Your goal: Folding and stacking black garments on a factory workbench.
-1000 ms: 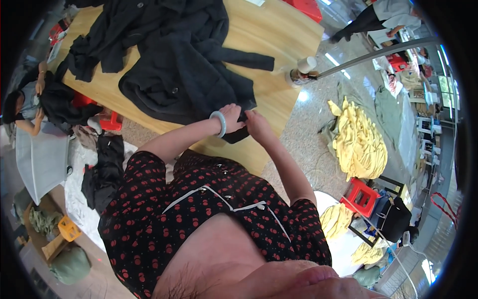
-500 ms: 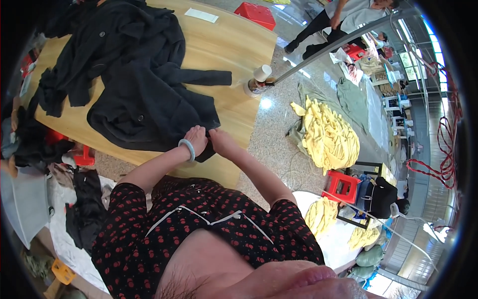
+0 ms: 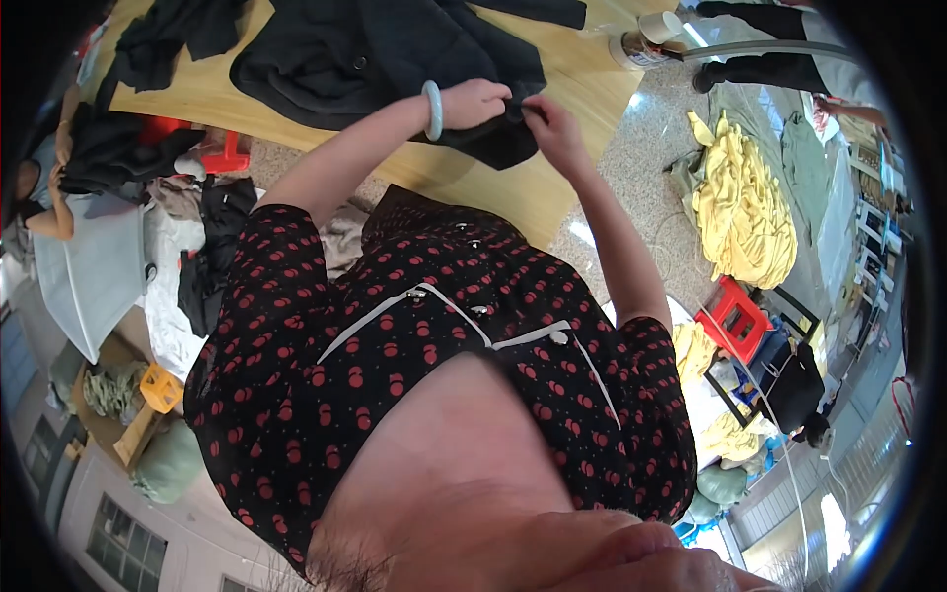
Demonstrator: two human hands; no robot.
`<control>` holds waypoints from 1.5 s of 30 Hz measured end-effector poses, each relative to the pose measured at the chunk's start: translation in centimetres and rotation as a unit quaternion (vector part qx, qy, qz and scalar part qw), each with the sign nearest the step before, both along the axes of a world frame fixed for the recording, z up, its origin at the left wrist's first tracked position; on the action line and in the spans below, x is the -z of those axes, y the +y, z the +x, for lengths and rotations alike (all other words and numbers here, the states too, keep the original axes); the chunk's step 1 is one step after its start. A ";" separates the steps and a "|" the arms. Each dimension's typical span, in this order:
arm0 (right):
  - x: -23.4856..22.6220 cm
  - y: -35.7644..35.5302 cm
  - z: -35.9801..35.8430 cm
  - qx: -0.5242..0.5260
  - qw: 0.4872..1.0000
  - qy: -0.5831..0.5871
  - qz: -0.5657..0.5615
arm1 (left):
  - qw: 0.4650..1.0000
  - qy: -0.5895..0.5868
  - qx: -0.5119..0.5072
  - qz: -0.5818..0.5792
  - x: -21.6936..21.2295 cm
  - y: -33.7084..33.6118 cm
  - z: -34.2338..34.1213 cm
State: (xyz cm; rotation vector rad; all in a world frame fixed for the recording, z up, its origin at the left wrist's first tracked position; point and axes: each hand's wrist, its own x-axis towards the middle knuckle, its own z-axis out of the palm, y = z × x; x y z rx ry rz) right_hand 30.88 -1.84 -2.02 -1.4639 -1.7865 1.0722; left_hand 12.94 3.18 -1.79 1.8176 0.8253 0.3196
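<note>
A black coat [image 3: 330,74] with a button showing lies spread over the wooden table. Its near edge hangs toward me, between and below my two hands. My left hand [image 3: 475,105], with a pale bangle [image 3: 432,111] on the wrist, is closed on the cloth with fingers bent. Just to its right, my right hand [image 3: 554,130] pinches the same edge between thumb and fingers. A small gap parts the two hands. The exact fold under the fingertips is too small to make out.
Beyond my right hand, a jar [image 3: 636,49] and a white cup [image 3: 659,27] stand by the edge of the table [image 3: 187,94]. Yellow cloth [image 3: 745,202] is heaped on the floor at right, near a red stool [image 3: 735,321]. Another person's arm [image 3: 61,197] shows at far left.
The view has swung, so table and coat sit higher in it. My hands have drawn slightly apart along the coat's edge, both still gripping it.
</note>
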 end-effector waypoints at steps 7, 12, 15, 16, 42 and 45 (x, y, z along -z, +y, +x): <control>-2.0 -0.3 -1.7 0.125 0.807 0.436 -0.378 | 0.995 -0.058 -0.035 -0.072 -0.3 0.8 -1.9; -2.0 0.1 -2.0 0.117 0.820 0.429 -0.360 | 0.981 -0.081 -0.148 0.098 0.7 -0.8 -1.3; -1.7 0.4 -1.7 0.148 0.816 0.447 -0.336 | 0.918 -0.095 -0.301 0.238 -1.0 -2.1 -0.9; -1.7 0.5 -1.8 0.158 0.809 0.460 -0.331 | 0.908 -0.070 -0.315 0.268 -1.5 -2.8 -1.2; -6.7 1.2 1.6 0.146 0.833 0.489 -0.212 | 0.989 0.093 -0.092 -0.066 4.1 -6.7 -16.1; -7.4 1.0 2.8 0.143 0.834 0.491 -0.207 | 0.972 0.067 -0.220 -0.048 4.8 -4.6 -18.2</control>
